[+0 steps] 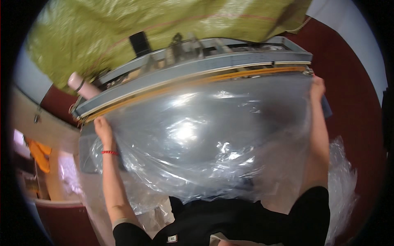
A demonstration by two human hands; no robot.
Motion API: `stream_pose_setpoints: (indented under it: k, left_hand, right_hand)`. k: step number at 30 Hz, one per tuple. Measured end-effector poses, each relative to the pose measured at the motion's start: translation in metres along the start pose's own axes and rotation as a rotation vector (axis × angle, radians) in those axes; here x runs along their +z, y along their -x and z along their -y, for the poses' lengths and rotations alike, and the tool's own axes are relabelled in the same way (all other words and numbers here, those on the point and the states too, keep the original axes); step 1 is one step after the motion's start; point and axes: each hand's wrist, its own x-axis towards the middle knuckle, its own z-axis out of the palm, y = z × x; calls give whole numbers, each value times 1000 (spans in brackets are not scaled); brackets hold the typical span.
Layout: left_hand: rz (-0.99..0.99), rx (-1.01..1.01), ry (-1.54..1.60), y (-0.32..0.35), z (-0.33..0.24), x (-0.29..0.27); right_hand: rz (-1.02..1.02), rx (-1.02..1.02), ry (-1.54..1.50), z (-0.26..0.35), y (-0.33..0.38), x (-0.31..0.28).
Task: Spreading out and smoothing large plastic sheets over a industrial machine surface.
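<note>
A wide sheet of clear plastic film [197, 115] is stretched between my hands, glossy and wrinkled toward my body. At its far left corner my left hand [103, 129], with a red bracelet at the wrist, is closed on the film. My right hand [317, 88] grips the far right corner, its fingers partly hidden. The film's far edge lies along an orange strip [176, 89] on the near side of a long grey metal frame [197, 67]. Whether the edge goes under the strip, I cannot tell.
A pink bottle [83, 86] leans at the frame's left end. Behind stand a black flat panel [140, 44] and a yellow-green woven sheet [102, 33]. More crumpled film [342, 180] hangs at the right. An orange cloth [39, 155] is at far left.
</note>
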Motion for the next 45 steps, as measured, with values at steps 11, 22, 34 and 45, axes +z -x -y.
stream_pose_setpoints:
  k: [11, 22, 34, 45]
  left_hand:
    - [23, -7, 209, -58, 74, 10]
    - [-86, -61, 192, -59, 72, 5]
    - [168, -81, 353, -44, 43, -5]
    - [538, 159, 180, 64, -105, -59]
  right_hand:
    - [38, 94, -569, 23, 6, 93]
    - [-76, 297, -569, 28, 1, 88]
    - [206, 15, -409, 52, 11, 37]
    - [-466, -370, 90, 90, 29, -118]
